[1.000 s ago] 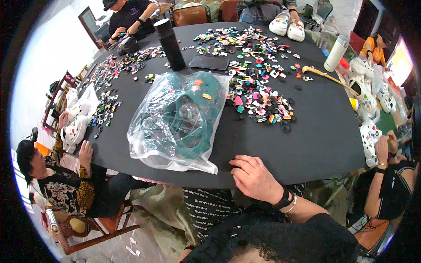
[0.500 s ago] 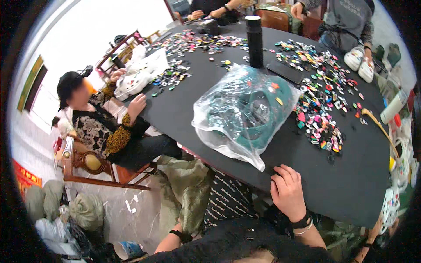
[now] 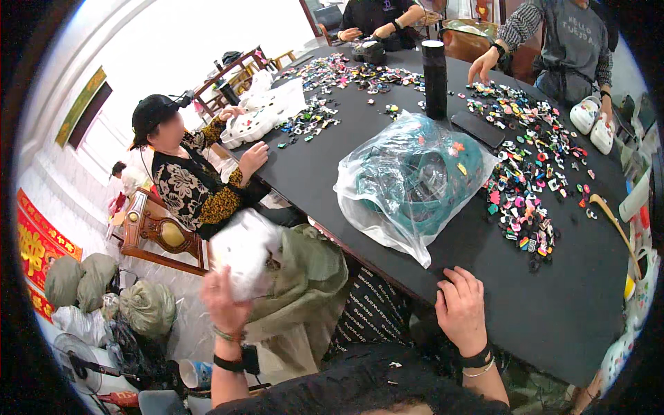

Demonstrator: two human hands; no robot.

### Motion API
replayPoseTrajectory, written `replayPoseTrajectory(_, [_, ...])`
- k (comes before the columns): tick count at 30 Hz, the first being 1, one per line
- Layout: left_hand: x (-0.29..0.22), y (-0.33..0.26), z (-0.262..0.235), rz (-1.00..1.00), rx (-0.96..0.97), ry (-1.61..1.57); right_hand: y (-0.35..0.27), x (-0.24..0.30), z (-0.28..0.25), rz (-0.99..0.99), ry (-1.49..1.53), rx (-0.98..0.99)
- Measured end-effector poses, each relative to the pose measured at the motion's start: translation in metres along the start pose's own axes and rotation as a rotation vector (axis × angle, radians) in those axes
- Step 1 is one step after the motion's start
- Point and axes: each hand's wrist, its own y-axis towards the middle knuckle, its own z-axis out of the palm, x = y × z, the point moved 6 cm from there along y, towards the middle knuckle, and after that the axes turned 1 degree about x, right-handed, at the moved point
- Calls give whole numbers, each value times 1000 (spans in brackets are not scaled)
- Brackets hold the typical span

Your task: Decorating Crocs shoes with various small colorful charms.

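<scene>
My left hand (image 3: pixel 225 308) is raised at the lower left, its fingers closed on a white thing (image 3: pixel 245 252) that motion smears; it looks like a white clog, but the exact shape cannot be made out. Behind and below it is an olive woven sack (image 3: pixel 304 273), beside my legs. My right hand (image 3: pixel 462 310) rests on the near table edge, fingers loosely spread, holding nothing. Just beyond it lies a clear plastic bag (image 3: pixel 384 225) with teal clogs (image 3: pixel 408 173) inside, some bright charms showing on them.
Piles of small colourful charms (image 3: pixel 526 173) cover parts of the dark table (image 3: pixel 546 304). A black bottle (image 3: pixel 434 83) and a dark phone-like slab (image 3: pixel 477 129) stand and lie behind the bag. Co-workers sit around the table; one holds white clogs (image 3: pixel 602 135). Stuffed sacks (image 3: pixel 146 308) lie on the floor.
My left hand has come up out of the sack with the white thing in its grip. My right hand stays on the table edge. The view has shifted left.
</scene>
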Motion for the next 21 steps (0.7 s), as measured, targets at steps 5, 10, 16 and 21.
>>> replayPoseTrajectory(5, [-12, 79, -71, 57, -451, 214, 1, 6, 1, -24, 12, -19])
replayPoseTrajectory(10, [-23, 159, -46, 129, -550, 84, -4, 1, -3, -7, 2, -57])
replayPoseTrajectory(16, [-45, 230, 19, 260, -570, -52, -2, 5, -1, -31, -2, -44])
replayPoseTrajectory(21, [-72, 270, 85, 272, -535, -24, -2, 3, 0, -5, -9, -39])
